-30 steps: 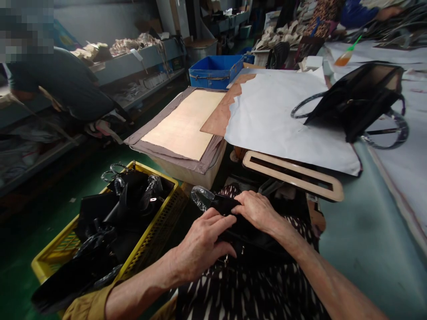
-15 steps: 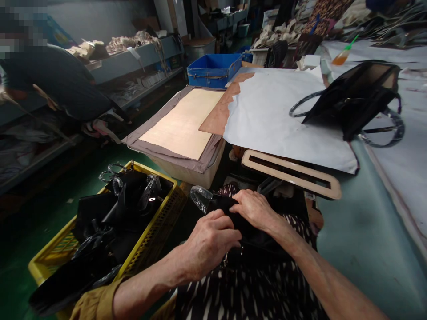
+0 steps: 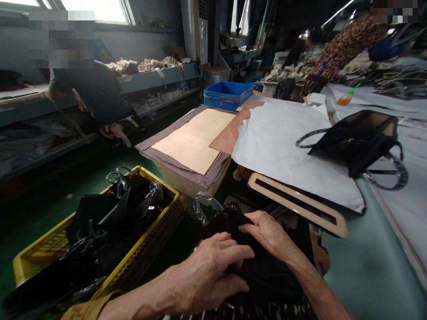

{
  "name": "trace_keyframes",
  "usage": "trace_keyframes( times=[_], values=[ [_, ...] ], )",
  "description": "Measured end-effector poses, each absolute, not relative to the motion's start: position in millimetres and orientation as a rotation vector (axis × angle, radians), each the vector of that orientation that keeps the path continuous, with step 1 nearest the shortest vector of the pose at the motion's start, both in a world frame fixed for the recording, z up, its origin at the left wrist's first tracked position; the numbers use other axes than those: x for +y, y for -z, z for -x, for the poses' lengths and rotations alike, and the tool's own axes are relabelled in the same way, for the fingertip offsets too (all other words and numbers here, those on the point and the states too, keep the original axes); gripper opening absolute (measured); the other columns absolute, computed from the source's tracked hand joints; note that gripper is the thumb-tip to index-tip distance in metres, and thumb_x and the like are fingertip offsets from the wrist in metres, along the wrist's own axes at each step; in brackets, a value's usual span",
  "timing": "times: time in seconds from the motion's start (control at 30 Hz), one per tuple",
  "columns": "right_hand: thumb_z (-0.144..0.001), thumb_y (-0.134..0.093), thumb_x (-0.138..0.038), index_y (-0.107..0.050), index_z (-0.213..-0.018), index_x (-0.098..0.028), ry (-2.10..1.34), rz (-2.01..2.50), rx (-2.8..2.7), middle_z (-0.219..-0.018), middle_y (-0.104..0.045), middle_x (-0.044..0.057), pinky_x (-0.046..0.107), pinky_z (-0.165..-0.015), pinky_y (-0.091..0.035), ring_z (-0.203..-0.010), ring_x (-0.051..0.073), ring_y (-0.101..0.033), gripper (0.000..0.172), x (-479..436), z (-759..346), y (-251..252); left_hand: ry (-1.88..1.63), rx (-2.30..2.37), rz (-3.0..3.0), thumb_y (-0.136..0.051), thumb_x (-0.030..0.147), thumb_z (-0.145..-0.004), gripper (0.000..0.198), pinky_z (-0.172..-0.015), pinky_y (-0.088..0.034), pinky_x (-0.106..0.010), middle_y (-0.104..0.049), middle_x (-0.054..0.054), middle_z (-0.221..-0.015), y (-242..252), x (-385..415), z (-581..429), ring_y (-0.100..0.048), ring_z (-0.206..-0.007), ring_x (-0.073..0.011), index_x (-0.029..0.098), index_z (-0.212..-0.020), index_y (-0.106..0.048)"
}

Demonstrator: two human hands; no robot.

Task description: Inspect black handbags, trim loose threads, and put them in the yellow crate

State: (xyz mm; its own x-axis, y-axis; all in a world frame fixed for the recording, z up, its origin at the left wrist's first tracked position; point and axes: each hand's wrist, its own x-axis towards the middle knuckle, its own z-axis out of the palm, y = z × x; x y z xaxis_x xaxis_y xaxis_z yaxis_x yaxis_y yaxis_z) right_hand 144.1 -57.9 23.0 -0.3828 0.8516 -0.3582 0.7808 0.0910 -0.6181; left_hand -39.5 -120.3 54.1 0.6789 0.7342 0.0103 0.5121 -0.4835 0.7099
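On my lap lies a black handbag [image 3: 267, 275] with a plastic-wrapped handle [image 3: 204, 205] sticking up at its far left end. My left hand [image 3: 210, 275] grips the bag's near side, fingers curled over its top edge. My right hand [image 3: 267, 235] presses on the bag's top from the right, fingers bent and pinching the black material. The two hands almost touch above the bag.
A yellow crate [image 3: 150, 240] of black bags stands at my left on the green floor. Ahead sit a cloth-covered box with a board [image 3: 193, 142], a wooden slotted template [image 3: 296, 204], white paper [image 3: 283, 146] and another black handbag [image 3: 356, 142]. Other people work at the back.
The view has tilted upward, showing more of the room. The bag is raised a little higher on my lap and its wrapped handle now stands up; both hands keep their hold.
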Motion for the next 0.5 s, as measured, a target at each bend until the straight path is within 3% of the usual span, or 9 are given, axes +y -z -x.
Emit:
trace_keyframes(
  times=[0.13, 0.23, 0.5],
  values=[
    [-0.073, -0.050, -0.032, -0.057, -0.061, -0.017, -1.216, 1.677, -2.192, -0.058, -0.054, -0.005, 0.020, -0.052, -0.029, -0.062, 0.012, -0.052, 0.020, -60, -146, -22, -0.325, 0.987, -2.254, -0.053, 0.030, -0.082, 0.016, -0.077, -0.039, -0.026, -0.057, -0.001, -0.086, -60, -120, 44, -0.047, -0.082, -0.0147, 0.020, -0.094, -0.055],
    [-0.074, -0.050, -0.031, -0.058, -0.061, -0.017, -1.176, 1.671, -2.219, -0.058, -0.055, -0.005, 0.020, -0.052, -0.029, -0.061, 0.012, -0.051, 0.020, -63, -143, -20, -0.238, 0.991, -2.393, -0.052, 0.034, -0.082, 0.014, -0.074, -0.038, -0.027, -0.055, -0.001, -0.083, -47, -121, 38, -0.046, -0.078, -0.0146, 0.020, -0.083, -0.056],
    [-0.078, -0.047, -0.032, -0.058, -0.059, -0.021, -0.880, 1.813, -2.311, -0.061, -0.062, 0.001, 0.023, -0.056, -0.030, -0.062, 0.014, -0.053, 0.025, -81, -136, -22, -0.279, 0.807, -2.505, -0.051, 0.027, -0.081, 0.016, -0.084, -0.032, -0.029, -0.054, 0.002, -0.078, -30, -127, 30, -0.044, -0.080, -0.0130, 0.018, -0.069, -0.050]
  ],
)
